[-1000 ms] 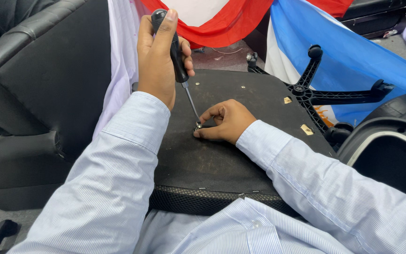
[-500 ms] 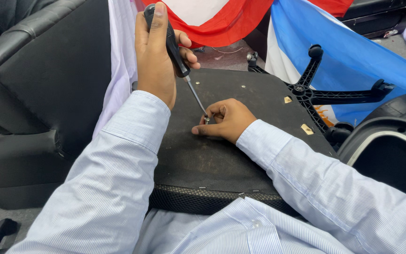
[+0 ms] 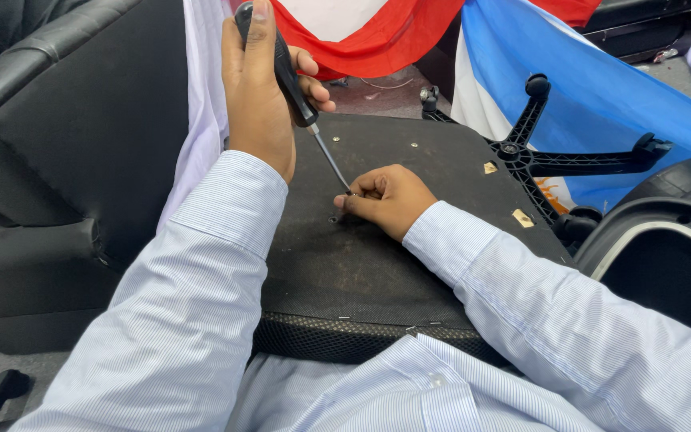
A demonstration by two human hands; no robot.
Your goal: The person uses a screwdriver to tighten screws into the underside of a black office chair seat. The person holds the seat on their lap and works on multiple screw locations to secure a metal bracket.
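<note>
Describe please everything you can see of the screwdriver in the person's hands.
The screwdriver has a thick black handle and a thin grey metal shaft. The left hand is wrapped around the handle, with the thumb laid along it. The tool is tilted, handle up and away, shaft slanting down to the right. Its tip meets the fingertips of the right hand, which rests on the black underside of the seat board. The tip itself is hidden, beside a small hole.

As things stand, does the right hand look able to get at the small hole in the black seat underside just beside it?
Probably yes. The right hand rests on the seat underside right next to the hole, with only bare board between. The left hand holds the screwdriver above, clear of that path.
</note>
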